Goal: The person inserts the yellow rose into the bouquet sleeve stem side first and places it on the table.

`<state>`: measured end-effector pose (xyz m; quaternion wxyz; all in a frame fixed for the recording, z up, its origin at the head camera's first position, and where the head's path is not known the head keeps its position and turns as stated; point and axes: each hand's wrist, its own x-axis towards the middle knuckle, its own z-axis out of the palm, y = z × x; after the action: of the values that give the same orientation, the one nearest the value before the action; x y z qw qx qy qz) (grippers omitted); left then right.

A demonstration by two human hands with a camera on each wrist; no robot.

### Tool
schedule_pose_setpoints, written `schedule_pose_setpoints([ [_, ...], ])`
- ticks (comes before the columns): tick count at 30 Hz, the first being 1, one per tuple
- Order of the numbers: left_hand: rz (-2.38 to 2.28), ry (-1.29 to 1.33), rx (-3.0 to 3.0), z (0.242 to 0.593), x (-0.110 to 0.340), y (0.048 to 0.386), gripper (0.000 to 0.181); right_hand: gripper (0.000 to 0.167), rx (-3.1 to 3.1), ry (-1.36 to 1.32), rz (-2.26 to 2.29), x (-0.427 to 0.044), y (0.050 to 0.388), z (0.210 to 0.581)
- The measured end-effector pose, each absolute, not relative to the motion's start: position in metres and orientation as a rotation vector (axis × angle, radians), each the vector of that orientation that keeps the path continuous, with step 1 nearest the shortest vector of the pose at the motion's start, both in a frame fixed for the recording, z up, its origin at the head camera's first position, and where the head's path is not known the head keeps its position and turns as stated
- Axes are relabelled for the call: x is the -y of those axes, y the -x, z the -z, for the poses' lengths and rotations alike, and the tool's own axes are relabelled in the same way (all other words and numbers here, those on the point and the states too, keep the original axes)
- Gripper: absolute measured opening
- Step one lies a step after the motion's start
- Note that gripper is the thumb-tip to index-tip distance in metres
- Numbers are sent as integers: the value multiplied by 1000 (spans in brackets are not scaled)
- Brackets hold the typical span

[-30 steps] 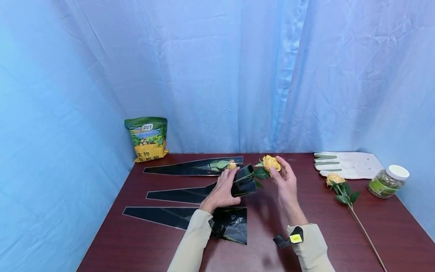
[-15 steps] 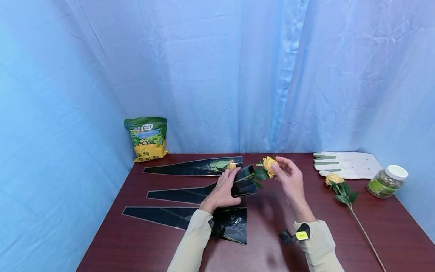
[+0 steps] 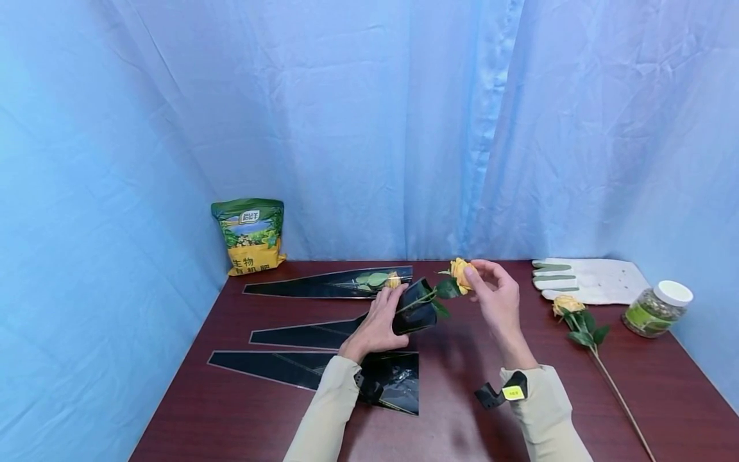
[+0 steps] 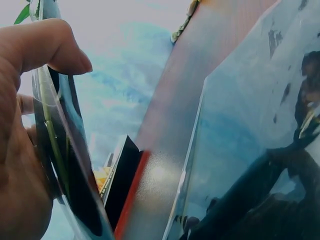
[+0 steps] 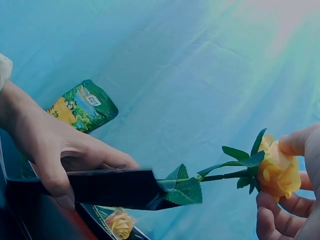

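Sleeve of dark film, flat on the bench, nearest the person. Just beyond, left hand clamped round the middle sleeve near its mouth; right hand pinching the bloom of a yellow rose between thumb and fingers. Stem partly inside that sleeve, leaves at and just outside the rim, bloom fully outside. Likely trouble: a snag at the rim, from leaves spread wider than the mouth; bruised or loosened petals, from force on the bloom instead of the stem; creased film, from too tight a squeeze or a crooked push. Long axis of the rose: aslant in the head view, from lower left to upper right, bloom rightward and slightly away, stem leftward down the sleeve, roughly in line with its length. Farther back, another sleeve with a second rose already inside, bloom likewise rightward; at the rear left, upright bag by the curtain.
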<state>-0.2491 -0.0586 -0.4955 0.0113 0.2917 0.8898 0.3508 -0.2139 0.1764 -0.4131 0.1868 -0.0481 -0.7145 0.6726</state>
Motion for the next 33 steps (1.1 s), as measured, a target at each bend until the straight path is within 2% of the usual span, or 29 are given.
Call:
schedule_pose_setpoints([
  [24,-1086,-912,-2785,494,58,247,103,38,2186,219,-1763,-166,210,403],
  [33,-1071,-906,-2800,493,57,248,102,38,2183,115,-1849,-175,211,414],
])
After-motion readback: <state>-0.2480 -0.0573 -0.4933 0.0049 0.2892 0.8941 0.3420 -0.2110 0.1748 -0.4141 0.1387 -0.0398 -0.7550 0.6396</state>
